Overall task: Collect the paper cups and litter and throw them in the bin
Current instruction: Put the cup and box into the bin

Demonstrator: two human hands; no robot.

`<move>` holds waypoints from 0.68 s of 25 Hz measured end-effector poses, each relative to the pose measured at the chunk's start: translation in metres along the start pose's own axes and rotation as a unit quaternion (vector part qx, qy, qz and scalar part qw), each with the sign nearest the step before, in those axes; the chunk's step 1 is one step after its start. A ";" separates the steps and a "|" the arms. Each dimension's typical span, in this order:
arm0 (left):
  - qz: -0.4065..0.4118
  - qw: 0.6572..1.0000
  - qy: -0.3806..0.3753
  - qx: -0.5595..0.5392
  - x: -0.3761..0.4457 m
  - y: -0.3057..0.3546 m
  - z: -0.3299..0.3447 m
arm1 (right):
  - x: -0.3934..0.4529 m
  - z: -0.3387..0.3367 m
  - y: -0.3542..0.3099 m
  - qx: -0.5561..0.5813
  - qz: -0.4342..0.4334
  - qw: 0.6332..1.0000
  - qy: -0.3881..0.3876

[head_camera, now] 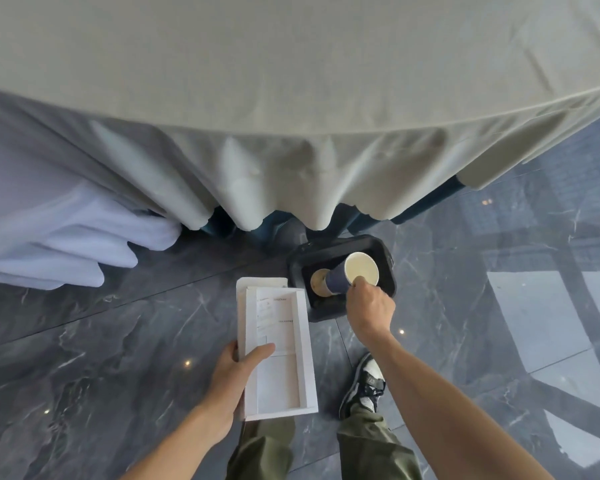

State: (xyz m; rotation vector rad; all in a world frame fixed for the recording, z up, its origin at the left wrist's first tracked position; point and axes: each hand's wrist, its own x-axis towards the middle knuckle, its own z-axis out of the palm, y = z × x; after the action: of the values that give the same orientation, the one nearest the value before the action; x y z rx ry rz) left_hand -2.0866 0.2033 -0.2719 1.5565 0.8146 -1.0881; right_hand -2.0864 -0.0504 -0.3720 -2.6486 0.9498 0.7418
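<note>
My right hand (371, 311) pinches the rim of a dark blue paper cup (354, 273) with a pale inside, holding it tilted over the black bin (388, 289) on the floor. Another round cup shape (321, 282) lies inside the bin below it. My left hand (234, 372) grips a flat white cardboard box (279, 351), opened out, with printed sheets inside it. The box hangs just left of the bin, above the floor.
A round table (291, 81) with a beige cloth hanging in folds fills the upper view, its edge just behind the bin. A white draped cloth (49, 237) sits at left. The floor is dark grey marble. My legs and one shoe (364, 382) are below.
</note>
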 end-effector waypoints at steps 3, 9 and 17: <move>-0.002 1.000 -0.013 0.006 0.019 0.005 0.009 | 0.007 0.029 -0.002 0.058 -0.017 0.997 -0.055; 0.005 1.000 -0.021 0.022 0.033 0.017 0.019 | -0.019 0.040 0.013 0.213 0.018 0.965 -0.153; -0.035 0.999 -0.006 0.036 0.051 0.029 0.096 | -0.067 -0.024 0.055 0.567 0.091 0.756 -0.314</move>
State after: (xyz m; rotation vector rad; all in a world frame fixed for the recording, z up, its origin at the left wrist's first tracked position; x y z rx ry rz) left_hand -2.0646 0.1018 -0.3152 1.5884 0.8357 -1.1887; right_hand -2.1563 -0.0659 -0.3183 -1.1443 0.9758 0.6776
